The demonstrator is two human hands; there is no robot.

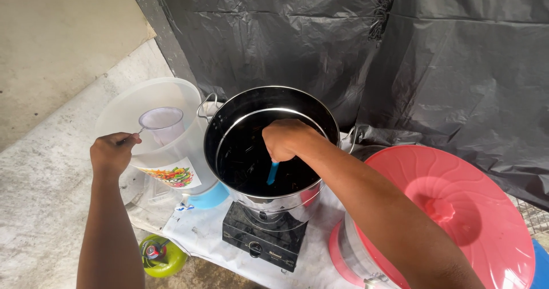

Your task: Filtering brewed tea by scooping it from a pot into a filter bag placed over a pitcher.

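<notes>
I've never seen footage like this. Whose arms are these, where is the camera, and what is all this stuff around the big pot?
There is no machine here: the two bare arms belong to one person, and the single camera sits on that person's head, looking down at their own hands.

The right hand reaches into a large shiny steel pot of dark liquid, gripping a blue-handled utensil that dips into it. The pot stands on a small black gas stove.

The left hand holds a small mesh strainer by its handle, above a translucent white plastic container with a blue base and a colourful sticker.

To the right lies a big pink lid on another container. A small green gas canister sits low on the left, and black plastic sheeting hangs behind.
</notes>
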